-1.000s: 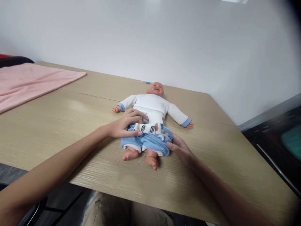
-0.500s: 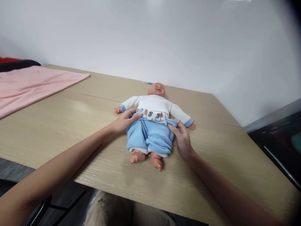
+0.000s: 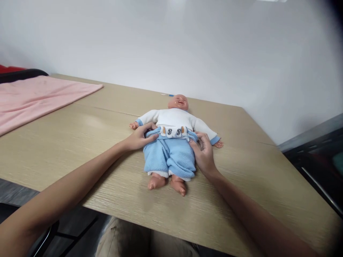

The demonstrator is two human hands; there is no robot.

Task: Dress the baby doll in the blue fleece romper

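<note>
The doll's head [image 3: 178, 102] is smooth plastic with a glossy shine; the white top [image 3: 174, 117] looks like soft, matt cloth, and the blue trousers [image 3: 171, 147] are a rougher, fleecy fabric. The worktop [image 3: 115, 182] shows a pale wood grain with a slight sheen. Toward its far left corner, the pink cloth [image 3: 40, 98] is matt and soft-looking

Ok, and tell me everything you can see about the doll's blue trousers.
The blue trousers look soft and fleecy, with white edging at the hems. At the waist, a white panel shows two dark-outlined eyes between orange patches. They are on the doll, which lies on its back on the wood-grain table, its bare feet sticking out. The legs are creased, the waist fabric bunched at both sides. The left hand and right hand each grip one side of the waist.
</note>
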